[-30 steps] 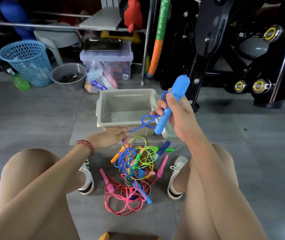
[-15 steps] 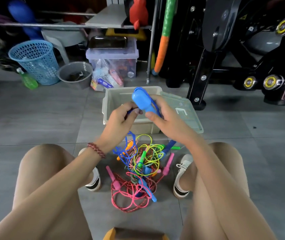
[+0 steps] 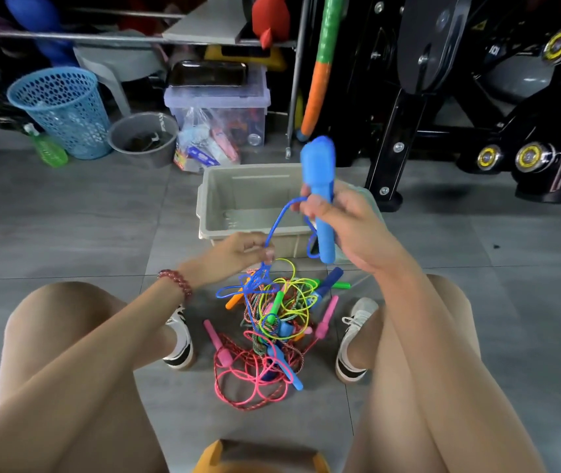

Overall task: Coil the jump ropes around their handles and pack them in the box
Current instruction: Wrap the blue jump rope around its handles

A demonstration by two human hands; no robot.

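My right hand [image 3: 343, 227] grips the light blue jump-rope handles [image 3: 320, 186], held upright in front of the beige box [image 3: 248, 230]. A blue rope [image 3: 280, 216] runs from them down to my left hand [image 3: 241, 250], which pinches it just above the pile. The pile of tangled jump ropes [image 3: 272, 322] lies on the floor between my feet: pink, yellow-green, blue and braided ropes with pink, orange, green and blue handles. The box stands open on the floor behind the pile, and I see nothing inside it.
Behind the box stand a clear lidded storage bin [image 3: 217, 107], a grey bucket [image 3: 142, 138], a blue mesh basket [image 3: 64, 110] and a green bottle [image 3: 47, 148]. Black exercise machines [image 3: 476, 97] fill the right back. My knees and shoes flank the pile.
My hands have parted: the left dropped from the handles toward the pile, drawing out the blue rope. The right hand turned the handles upright again.
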